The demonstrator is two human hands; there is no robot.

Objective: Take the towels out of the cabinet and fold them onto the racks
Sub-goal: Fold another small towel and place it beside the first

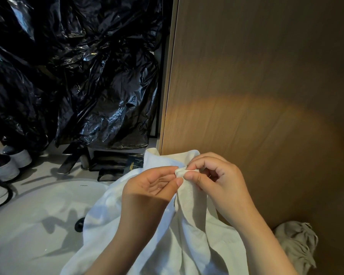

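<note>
I see my left hand (151,187) and right hand (218,179) meeting on one small bunched corner of the towel (157,235), each pinching it between thumb and fingertips, the other fingers loosely curled. The grip is slight for so much cloth, so I judge the corner could slip out if either hand pulls away sharply. With both hands on the same corner, I could also run along the wrong edge and get a crooked fold. The hanging bulk drapes over the rim of the sink (38,215), where it might slide into the basin or catch on the dark fitting there. The towel is white, thick and soft, falling from the pinch in long loose folds toward me, in front of the wooden panel (256,86). A crumpled cloth (298,243) lies low on the right, and a black plastic sheet (68,66) hangs behind the sink.
</note>
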